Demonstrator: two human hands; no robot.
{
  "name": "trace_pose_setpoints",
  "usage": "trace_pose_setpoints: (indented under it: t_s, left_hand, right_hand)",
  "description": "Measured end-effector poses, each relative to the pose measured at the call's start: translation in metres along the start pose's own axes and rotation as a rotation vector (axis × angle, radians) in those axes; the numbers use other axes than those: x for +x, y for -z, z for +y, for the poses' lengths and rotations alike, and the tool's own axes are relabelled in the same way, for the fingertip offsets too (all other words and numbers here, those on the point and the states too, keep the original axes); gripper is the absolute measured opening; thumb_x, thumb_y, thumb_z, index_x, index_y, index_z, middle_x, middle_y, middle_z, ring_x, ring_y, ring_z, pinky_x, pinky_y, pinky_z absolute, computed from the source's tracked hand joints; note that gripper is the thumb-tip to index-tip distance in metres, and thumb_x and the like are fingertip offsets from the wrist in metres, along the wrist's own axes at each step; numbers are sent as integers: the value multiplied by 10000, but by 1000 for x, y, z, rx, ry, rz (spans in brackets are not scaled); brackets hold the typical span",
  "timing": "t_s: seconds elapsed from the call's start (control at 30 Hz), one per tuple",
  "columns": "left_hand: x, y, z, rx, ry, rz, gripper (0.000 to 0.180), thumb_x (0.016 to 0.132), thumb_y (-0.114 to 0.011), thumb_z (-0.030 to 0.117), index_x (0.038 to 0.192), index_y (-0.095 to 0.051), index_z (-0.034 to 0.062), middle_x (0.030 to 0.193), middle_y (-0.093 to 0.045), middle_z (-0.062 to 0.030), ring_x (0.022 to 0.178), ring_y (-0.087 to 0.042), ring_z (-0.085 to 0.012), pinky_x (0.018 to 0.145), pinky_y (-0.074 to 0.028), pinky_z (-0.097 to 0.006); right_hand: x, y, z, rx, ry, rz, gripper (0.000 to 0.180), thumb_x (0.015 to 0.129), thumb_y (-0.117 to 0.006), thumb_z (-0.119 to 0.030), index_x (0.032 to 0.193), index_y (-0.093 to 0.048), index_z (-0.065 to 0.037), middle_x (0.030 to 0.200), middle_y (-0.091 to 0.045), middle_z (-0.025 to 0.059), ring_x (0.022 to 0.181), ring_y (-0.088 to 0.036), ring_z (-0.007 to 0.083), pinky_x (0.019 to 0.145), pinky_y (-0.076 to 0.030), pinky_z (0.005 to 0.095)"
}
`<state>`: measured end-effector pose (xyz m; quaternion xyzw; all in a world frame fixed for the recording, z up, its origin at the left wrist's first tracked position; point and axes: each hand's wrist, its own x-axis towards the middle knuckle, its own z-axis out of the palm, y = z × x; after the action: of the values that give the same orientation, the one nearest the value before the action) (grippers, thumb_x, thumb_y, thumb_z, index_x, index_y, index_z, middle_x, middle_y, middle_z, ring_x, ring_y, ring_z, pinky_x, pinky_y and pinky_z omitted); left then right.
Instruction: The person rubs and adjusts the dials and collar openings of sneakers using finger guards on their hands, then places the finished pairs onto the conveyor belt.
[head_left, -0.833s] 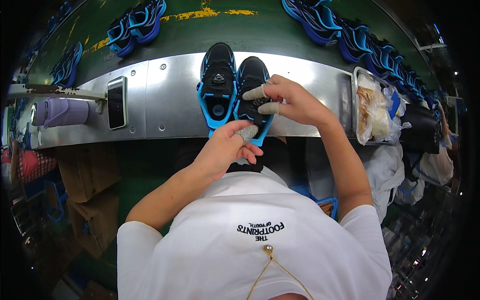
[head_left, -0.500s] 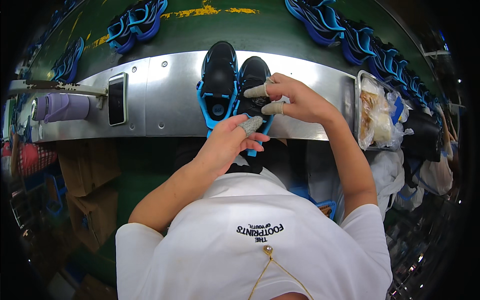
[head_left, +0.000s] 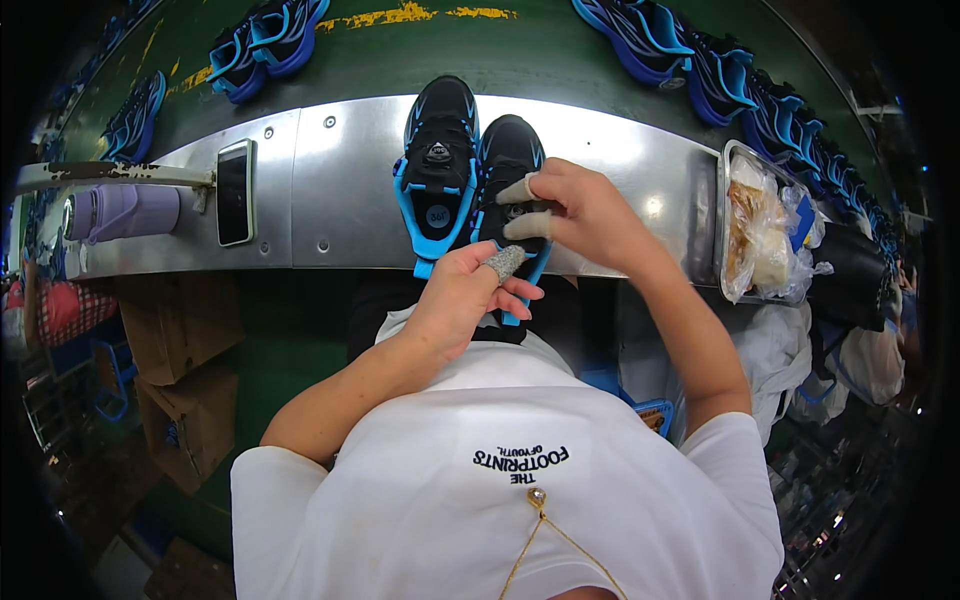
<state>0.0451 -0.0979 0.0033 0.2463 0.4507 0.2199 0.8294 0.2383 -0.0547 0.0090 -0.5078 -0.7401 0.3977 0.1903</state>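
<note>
Left hand (head_left: 460, 298) partly hides round-toed black shoe's (head_left: 511, 142) smooth blue heel (head_left: 512, 319), right hand (head_left: 592, 215) in cloth finger caps (head_left: 527, 226) curls over it, contact hidden, can't tell either grip

The silver sheet-metal bench (head_left: 350, 210) bears a pair of black, blue-lined shoes (head_left: 440, 115), a pale-edged rectangular phone (head_left: 235, 192), a lilac cylindrical bottle (head_left: 150, 212) and, at right, a rectangular metal tray (head_left: 721, 232). Behind it, a flat green surface (head_left: 490, 58) with worn yellow markings (head_left: 390, 15) carries black-and-blue shoes (head_left: 645, 50) on both sides.

A gleaming metal ledge (head_left: 350, 200) borders a yellow-marked green surface (head_left: 480, 60), with cardboard boxes (head_left: 180, 330) and green floor (head_left: 285, 350) below.
</note>
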Motion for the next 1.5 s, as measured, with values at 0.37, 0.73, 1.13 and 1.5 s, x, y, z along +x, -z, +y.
trace_pose_setpoints:
  t_s: [0.37,0.73,1.13,1.5]
  left_hand:
    - [7,-2,-4,76,23,55,242,983,-480,120,1148,-563,-36,942,-679,-205,593,-658,-158,549,-542,-230]
    - [4,-6,-2,-17,27,83,227,976,-476,102,1123,-556,-53,949,-678,-212,601,-663,-165,568,-557,-231]
    - [1,-7,-1,-88,5,46,224,972,-437,44,1134,-535,-74,1061,-613,-175,911,-677,-220,670,-572,-255]
    - [3,-4,-5,-142,9,0,231,971,-434,50,1146,-525,-70,1062,-615,-161,930,-670,-217,705,-571,-265]
  right_hand:
    - [-5,-16,-3,7,63,82,272,739,-740,-202,1000,-722,-126,810,-512,82,764,-552,238,701,-471,342]
    - [-8,-14,-1,-26,95,91,308,731,-755,-138,1033,-716,-87,825,-515,79,760,-550,200,687,-462,310]
    - [-11,-16,-5,6,31,98,345,728,-768,-158,1060,-711,-87,836,-508,65,763,-535,191,691,-456,301]
    - [-9,-13,-6,-20,43,116,270,732,-754,-179,976,-702,-77,872,-546,114,846,-572,276,717,-476,354]
